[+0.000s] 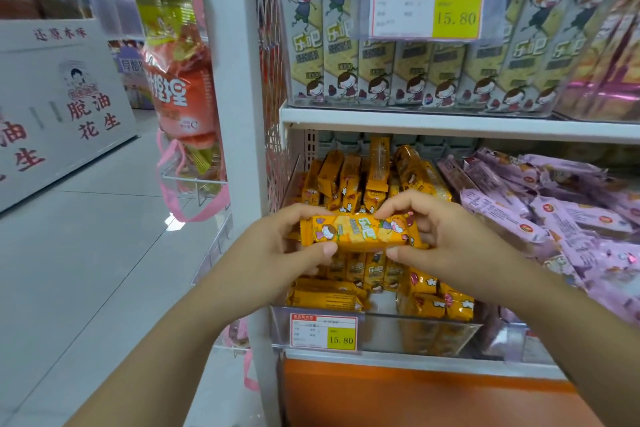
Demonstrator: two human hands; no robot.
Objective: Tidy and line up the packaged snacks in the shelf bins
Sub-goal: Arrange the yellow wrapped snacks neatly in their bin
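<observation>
An orange snack packet (360, 233) is held sideways above the clear shelf bin (381, 333). My left hand (287, 246) pinches its left end between thumb and fingers. My right hand (436, 236) pinches its right end the same way. Below and behind the packet, several more orange packets (349, 180) fill the bin; some stand upright at the back, others lie flat at the front (436, 302).
Purple snack packets (554, 218) lie heaped in the bin to the right. Grey packets (346, 55) stand in a row on the shelf above. A white shelf post (235, 114) rises at the left, with hanging bags (180, 97) beyond it. Price tags (323, 332) front the bins.
</observation>
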